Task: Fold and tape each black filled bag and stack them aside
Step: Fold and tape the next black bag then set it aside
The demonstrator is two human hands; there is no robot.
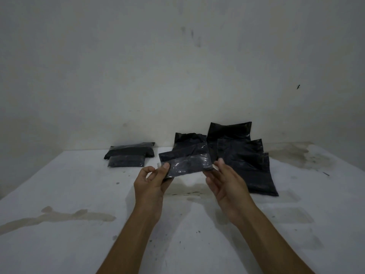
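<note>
No brand, label or writing can be read on any bag; the plastic is plain black and glossy.

One folded black bag is held up above the table, in front of the person and tilted slightly, its left end lower. A strip of clear tape shows as a shiny band across its front. The left hand pinches the bag's lower left corner between thumb and fingers. The right hand is at the bag's right end with fingers fairly straight; whether it grips or only touches the edge cannot be told.

At the back left, against the wall, lies a small stack of folded bags; two layers are clear, perhaps more.

At the back right stand and lean the unfolded filled bags: about four can be counted, overlapping, the rearmost upright against the wall and the nearest one lying flat on the table. The held bag hides part of the left one.

The white table carries brownish stains at the left front and the far right, and dark specks near the middle.
</note>
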